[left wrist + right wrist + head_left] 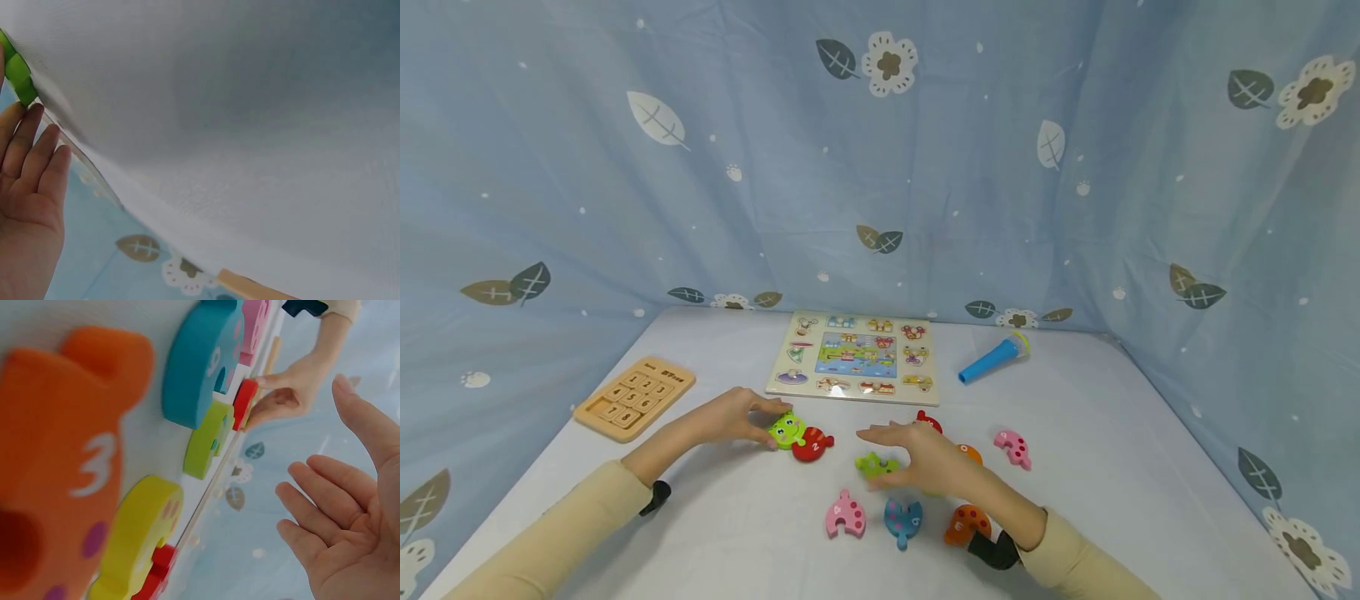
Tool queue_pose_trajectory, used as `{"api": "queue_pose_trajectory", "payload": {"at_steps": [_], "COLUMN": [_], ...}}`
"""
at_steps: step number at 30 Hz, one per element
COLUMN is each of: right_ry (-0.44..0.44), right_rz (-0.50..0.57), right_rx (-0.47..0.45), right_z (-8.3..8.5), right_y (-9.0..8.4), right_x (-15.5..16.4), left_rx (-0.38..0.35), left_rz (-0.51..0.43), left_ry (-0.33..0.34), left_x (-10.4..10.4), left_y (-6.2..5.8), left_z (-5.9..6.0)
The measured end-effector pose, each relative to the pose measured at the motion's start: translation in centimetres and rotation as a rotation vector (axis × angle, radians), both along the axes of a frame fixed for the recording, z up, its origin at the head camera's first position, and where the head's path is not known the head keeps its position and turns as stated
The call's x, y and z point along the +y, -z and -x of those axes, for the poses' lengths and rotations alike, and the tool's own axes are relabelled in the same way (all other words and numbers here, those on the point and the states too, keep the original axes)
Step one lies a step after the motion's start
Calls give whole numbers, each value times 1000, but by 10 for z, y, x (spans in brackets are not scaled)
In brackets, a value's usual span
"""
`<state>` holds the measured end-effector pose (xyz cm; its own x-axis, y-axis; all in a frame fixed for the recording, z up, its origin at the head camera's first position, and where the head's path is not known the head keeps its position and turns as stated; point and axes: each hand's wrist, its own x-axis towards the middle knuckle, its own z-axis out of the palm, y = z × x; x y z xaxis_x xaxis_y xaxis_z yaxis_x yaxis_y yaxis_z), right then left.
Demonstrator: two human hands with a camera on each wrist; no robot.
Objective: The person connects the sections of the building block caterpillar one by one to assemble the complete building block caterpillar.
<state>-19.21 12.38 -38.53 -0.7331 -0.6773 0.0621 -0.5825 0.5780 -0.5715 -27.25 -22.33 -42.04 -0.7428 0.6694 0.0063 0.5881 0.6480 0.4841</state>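
Two joined pieces lie under my left hand (pixel 741 417): a green frog-face head piece (pixel 787 430) with a red segment (pixel 812 445) touching its right side, their long axis running left to right along the tabletop (pixel 737 533). My fingers pinch the head. My right hand (pixel 925 458) hovers flat, fingers spread, above a green segment (pixel 874 465).
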Motion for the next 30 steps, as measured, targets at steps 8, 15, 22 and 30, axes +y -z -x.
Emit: {"api": "queue_pose_trajectory", "payload": {"at_steps": [8,15,22,30], "right_ry": [47,73,70,55], "right_rz": [1,8,-2,-45], "right_rx": [-53,-52,-53,-6], "right_z": [-13,-25,-36,-44], "right_y": [3,7,14,14], "right_x": [25,46,76,111], "left_rx": [-1,-6,-8,-7], "left_rz": [18,21,19,29], "left_ry": [6,4,28,28], "left_x": [2,2,4,4], "left_y": [-3,-4,-4,-3], "left_z": [0,0,1,3]}}
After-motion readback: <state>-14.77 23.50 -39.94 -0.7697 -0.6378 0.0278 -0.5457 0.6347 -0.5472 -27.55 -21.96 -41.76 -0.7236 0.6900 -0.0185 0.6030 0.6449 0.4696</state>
